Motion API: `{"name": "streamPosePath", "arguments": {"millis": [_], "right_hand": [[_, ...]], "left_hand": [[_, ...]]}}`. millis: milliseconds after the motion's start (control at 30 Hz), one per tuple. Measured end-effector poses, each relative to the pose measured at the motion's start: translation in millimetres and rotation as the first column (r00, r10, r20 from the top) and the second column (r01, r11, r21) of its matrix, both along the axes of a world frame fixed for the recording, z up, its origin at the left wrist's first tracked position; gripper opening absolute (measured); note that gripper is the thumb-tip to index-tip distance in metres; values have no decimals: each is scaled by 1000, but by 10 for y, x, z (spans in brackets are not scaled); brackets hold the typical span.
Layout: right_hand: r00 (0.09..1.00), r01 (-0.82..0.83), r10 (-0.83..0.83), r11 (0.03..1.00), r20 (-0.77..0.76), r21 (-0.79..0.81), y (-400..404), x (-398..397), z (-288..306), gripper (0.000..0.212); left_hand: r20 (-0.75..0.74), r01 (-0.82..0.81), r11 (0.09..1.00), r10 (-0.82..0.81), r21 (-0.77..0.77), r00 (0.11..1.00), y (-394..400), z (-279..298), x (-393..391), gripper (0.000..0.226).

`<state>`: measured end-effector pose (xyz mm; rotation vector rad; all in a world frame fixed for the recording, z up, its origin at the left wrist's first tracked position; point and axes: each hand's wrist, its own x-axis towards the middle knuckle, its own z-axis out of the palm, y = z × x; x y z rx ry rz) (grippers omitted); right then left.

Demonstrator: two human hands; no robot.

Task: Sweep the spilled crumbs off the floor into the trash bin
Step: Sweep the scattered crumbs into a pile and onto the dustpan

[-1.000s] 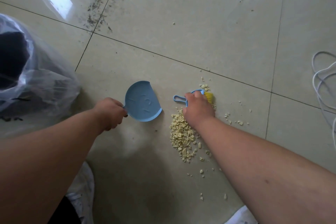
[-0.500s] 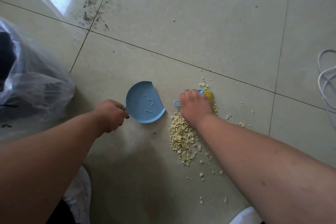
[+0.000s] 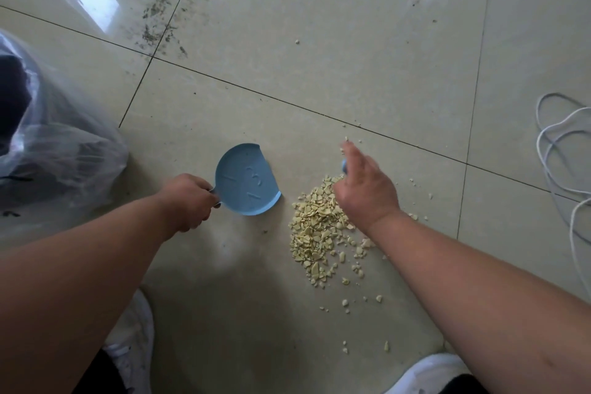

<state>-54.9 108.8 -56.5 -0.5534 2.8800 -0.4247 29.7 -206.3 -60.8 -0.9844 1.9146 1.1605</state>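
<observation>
White shoes [image 3: 425, 374] sit nearest. Beyond them pale crumbs [image 3: 316, 227] lie heaped on the tiled floor [image 3: 351, 57], between both hands. The left hand [image 3: 188, 201] clenches the blue dustpan [image 3: 244, 181] handle; the right hand [image 3: 364, 189] is blurred over the pile, its grip unclear. The bagged trash bin [image 3: 48, 150] stands at the left.

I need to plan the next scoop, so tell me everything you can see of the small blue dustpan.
The small blue plastic dustpan is a shallow rounded scoop, smooth and matte, with faint raised markings on its inner face. Its rim curves round the far side and ends in a notch at the top right; the straighter open lip faces the pile of pale yellow crumbs, with bare tile between them. It holds no crumbs. It lies low on the beige floor tile. The left hand holds its short handle, which is mostly hidden in that grip.
</observation>
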Motion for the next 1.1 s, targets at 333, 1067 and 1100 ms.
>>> {"name": "streamPosePath", "arguments": {"millis": [333,1067,1100], "right_hand": [[408,882,-891,329,199,-337,887,-409,293,33],[529,847,-825,501,199,-177,1321,-231,14,32],[548,835,-814,520,191,-182,1268,-239,18,31]], "left_hand": [[-5,19,998,-20,-60,1000,23,62,31,23],[2,55,998,-55,-42,998,-15,24,-53,22],[1,57,997,-57,-43,998,-21,31,-62,22]]}}
